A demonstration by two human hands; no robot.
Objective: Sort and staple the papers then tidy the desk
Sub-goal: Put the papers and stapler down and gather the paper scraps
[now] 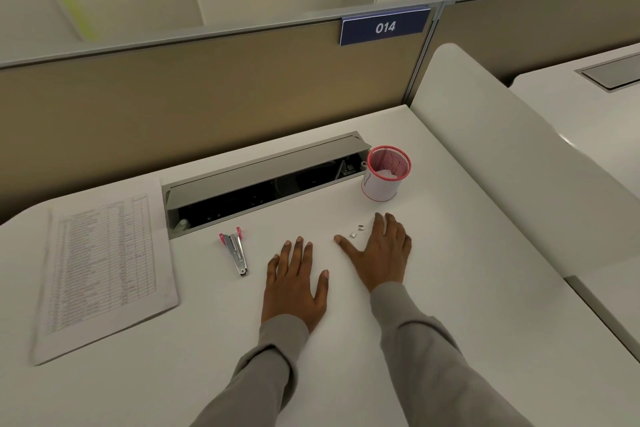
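A stack of printed table sheets [104, 267] lies at the left of the white desk [467, 288]. A small pink and metal stapler [236, 251] lies swung open just left of centre. My left hand [294, 282] rests flat on the desk, fingers straight, a little right of the stapler. My right hand [381, 253] lies flat beside it with fingers spread. Small metal staple pieces [356, 231] sit loose on the desk between its thumb and forefinger. Neither hand holds anything.
A pink mesh pen cup [386, 173] with white paper inside stands behind my right hand. An open grey cable tray [263, 180] runs along the desk's back. A tan partition [207, 94] with a blue "014" sign [385, 27] closes the rear; a white divider [512, 156] bounds the right.
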